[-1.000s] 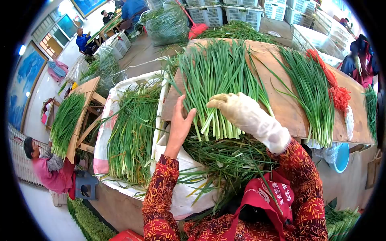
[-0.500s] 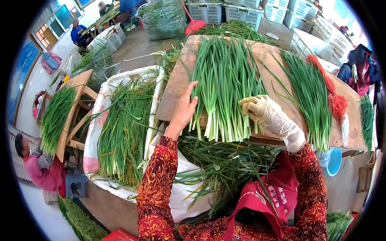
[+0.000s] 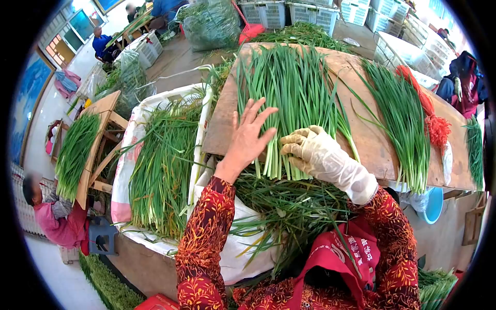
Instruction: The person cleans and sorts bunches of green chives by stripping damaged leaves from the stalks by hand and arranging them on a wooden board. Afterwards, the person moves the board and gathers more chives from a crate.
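Holding bare left hand (image 3: 246,142) open and empty, cream rubber-gloved right hand (image 3: 324,156) half-curled with grip unclear, over long green, white-based leafy stalks (image 3: 289,85) at twelve o'clock, seemingly aligned but with splayed edge strands (image 3: 352,143) left.

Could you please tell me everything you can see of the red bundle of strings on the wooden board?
The red bundle looks like many thin, soft strands, perhaps plastic. It lies lengthwise on the wooden board, narrow and smooth toward the far edge, fluffed and tangled at the near end. It runs beside the right-hand bunch of greens, and a whitish piece shows just below it. Neither hand touches it.
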{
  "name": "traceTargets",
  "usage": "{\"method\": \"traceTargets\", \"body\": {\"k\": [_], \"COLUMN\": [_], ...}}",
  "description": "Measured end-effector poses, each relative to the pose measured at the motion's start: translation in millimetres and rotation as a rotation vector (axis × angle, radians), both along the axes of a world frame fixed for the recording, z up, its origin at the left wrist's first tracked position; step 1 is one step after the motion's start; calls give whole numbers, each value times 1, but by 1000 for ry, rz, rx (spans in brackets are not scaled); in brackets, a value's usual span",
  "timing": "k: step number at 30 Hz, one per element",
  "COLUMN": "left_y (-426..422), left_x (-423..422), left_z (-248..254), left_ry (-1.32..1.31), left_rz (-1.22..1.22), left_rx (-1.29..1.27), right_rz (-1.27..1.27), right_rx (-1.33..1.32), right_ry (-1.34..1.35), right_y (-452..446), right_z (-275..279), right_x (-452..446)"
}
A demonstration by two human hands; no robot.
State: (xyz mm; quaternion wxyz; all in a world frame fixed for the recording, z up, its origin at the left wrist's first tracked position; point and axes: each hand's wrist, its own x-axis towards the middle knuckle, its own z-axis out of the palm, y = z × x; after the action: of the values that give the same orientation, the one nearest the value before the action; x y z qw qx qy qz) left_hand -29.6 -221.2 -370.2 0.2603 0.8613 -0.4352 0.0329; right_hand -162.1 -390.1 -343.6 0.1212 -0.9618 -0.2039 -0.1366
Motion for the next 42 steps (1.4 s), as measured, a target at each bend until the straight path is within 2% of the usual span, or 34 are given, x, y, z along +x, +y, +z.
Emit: {"method": "traceTargets", "body": {"k": [3, 8, 10, 12, 15, 18, 22, 25, 29, 32, 35, 39, 42], "left_y": [29, 48, 45, 44, 52, 57, 61, 70, 71, 70, 70, 69, 71], "left_x": [16, 23, 25, 30, 36, 35, 30, 31, 32, 30, 29, 31, 32], "left_z": [-10, -19, -22, -21, -14, -10, -8, -12, -16, -17, -10, -15, -18], "left_ry": [140, 105, 207, 332, 297, 210, 174, 253, 249, 245, 266, 203, 192], "left_rz": [-34, -37, -52, -66, -62, -99, -145, -179, -208, -202, -168, -165, -184], "left_rx": [13, -43, -175, -361, -420, -338, -127, -97, -117, -142, -132, -91, -111], "right_rz": [-23, -64, -94, -110, -40, 40, 244, 142, 79, -35, -36, -153, -179], "right_rx": [6, 106, 157, 189, 233, 51, 82, -91, 106, 81, 16, -187, -159], "right_ry": [-37, 10, 101, 36, 27, 104, 2, 98, 50, 17, 56, 14, 58], "right_y": [-18, -29, -25, -18, -1, 29, 39, 23, 11, 30, 57, 73, 71], "right_z": [-9, -5, 5, 15, 26, 31, 2, 2, -7, -1, 15, -14, -16], "right_x": [-2, -8, -9, -5, 12, 31, 55, 56, 49, 52, 56, 70, 69]}}
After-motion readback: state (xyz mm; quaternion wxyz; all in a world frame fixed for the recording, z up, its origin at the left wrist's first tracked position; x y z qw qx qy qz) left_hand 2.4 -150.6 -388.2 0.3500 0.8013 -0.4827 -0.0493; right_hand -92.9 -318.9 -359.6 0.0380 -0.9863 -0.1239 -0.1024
